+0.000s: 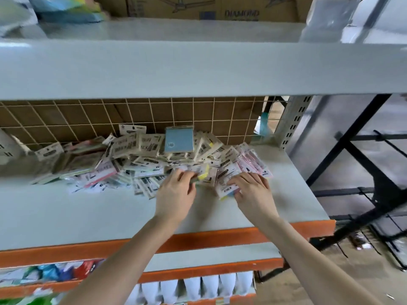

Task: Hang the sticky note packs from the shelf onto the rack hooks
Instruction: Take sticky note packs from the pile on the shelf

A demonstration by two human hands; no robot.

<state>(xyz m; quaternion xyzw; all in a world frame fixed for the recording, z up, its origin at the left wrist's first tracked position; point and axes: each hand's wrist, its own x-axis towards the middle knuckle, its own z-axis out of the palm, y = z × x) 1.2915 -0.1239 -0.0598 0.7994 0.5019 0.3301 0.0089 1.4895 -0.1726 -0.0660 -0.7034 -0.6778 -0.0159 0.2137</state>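
Observation:
A loose heap of sticky note packs (141, 159) in clear sleeves lies on the grey shelf (88, 212), against a white wire grid rack (154, 115) at the back. One blue pack (179, 139) leans upright on the grid. My left hand (175, 194) reaches into the heap's front edge, its fingers curled around a pack with a yellow pad (203, 175). My right hand (253, 190) lies on a multicolour pack (226, 183) at the heap's right end, fingers and thumb pinching it.
A deep grey shelf (198, 67) overhangs the work area just above, with cardboard boxes (198, 7) on top. The lower shelf has an orange front edge (220, 238). To the right stands a black metal frame (363, 155) on the floor.

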